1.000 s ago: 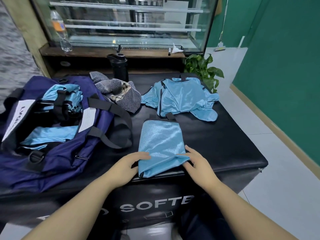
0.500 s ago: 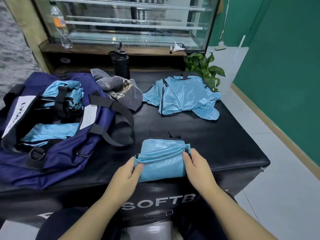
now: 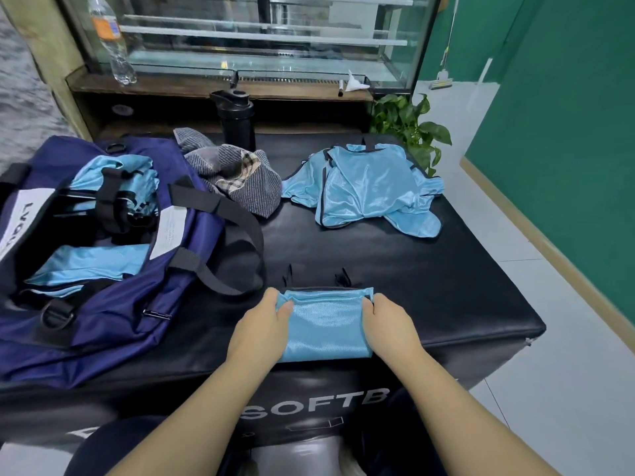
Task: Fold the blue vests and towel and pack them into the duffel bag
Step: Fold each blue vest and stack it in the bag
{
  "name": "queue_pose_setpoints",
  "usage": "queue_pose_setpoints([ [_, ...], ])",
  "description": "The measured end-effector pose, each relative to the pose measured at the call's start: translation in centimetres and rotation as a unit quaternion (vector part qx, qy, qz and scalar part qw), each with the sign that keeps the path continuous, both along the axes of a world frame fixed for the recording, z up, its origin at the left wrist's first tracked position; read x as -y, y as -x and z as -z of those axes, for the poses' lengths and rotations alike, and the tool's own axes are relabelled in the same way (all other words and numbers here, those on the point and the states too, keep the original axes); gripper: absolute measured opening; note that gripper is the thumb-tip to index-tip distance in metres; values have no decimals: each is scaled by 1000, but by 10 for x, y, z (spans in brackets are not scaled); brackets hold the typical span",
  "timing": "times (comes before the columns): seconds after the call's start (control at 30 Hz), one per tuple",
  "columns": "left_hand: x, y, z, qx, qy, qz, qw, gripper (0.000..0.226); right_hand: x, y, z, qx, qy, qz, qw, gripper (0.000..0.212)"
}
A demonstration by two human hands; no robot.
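Folded vest [image 3: 324, 326]: at near edge of black bench [image 3: 446, 304]. Left hand [image 3: 263, 326] and right hand [image 3: 390, 326] pinch its side edges, fingers curled, apparently to keep the fold tight. Duffel bag [image 3: 103, 304]: open, left end, holding folded vests. Unfolded vest [image 3: 364, 190], towel [image 3: 237, 180]: far edge.

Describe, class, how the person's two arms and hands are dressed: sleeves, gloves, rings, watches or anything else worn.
Both forearms are bare from the bottom of the picture to the wrists, with no sleeve in view. The left hand and the right hand wear no gloves, and no ring, watch or bracelet shows on either hand or wrist.
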State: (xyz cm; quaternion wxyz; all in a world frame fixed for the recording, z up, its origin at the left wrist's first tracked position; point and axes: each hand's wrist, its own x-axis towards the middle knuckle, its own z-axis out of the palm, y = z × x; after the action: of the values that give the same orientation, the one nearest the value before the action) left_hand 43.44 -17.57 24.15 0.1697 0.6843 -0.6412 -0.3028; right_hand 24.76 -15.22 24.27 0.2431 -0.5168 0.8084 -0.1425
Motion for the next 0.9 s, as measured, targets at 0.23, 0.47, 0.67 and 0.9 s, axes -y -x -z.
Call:
queue_pose_setpoints([
  [0.23, 27, 6, -2, 110, -71, -14, 991, 41, 17, 1, -6, -63, -67, -8, 996, 23],
  [0.47, 25, 9, -12, 36, -47, -16, 998, 29, 16, -8, -22, -148, 47, -29, 988, 16],
  [0.67, 13, 2, -31, -87, 51, 4, 995, 30, 13, -24, -52, -112, 146, -242, 953, 43],
  [0.9, 24, -18, -82, -83, 105, 124, 983, 25, 40, -57, -108, -157, 177, -435, 869, 72],
])
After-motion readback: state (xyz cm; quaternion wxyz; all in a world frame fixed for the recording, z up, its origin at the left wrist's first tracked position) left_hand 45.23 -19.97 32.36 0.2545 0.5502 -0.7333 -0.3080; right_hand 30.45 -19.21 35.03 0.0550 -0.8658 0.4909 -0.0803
